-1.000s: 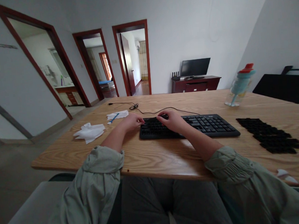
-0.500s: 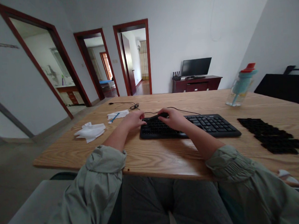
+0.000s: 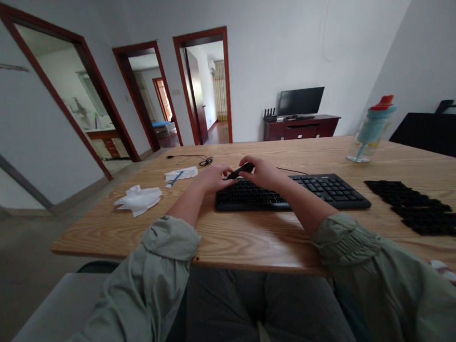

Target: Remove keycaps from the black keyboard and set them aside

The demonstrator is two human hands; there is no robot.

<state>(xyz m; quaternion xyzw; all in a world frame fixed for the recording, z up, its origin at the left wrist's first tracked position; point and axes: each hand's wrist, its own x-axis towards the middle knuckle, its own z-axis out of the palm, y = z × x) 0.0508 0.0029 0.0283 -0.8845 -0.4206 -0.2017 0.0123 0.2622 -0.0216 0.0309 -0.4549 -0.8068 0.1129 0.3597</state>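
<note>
A black computer keyboard (image 3: 342,190) lies on the wooden table in front of me, its left half partly covered by my hands. Above its upper left edge, a slim black piece (image 3: 240,171) is held up between both hands; its exact kind cannot be made out. My right hand (image 3: 265,173) pinches its right end between thumb and fingers. At the other end, my left hand (image 3: 215,179) has thumb and fingertips closed around the tip.
Black keycap-like pieces (image 3: 418,207) lie in rows on the right. A water bottle (image 3: 369,132) stands at the back right. On the left are crumpled tissue (image 3: 139,199), a blue-and-white brush-like stick (image 3: 174,179) on flat tissue, and a coiled cable (image 3: 206,161).
Both hands have lifted the slim black piece slightly off the keyboard's upper edge. My left hand has shifted right, closer to my right hand, and the piece is now tilted.
</note>
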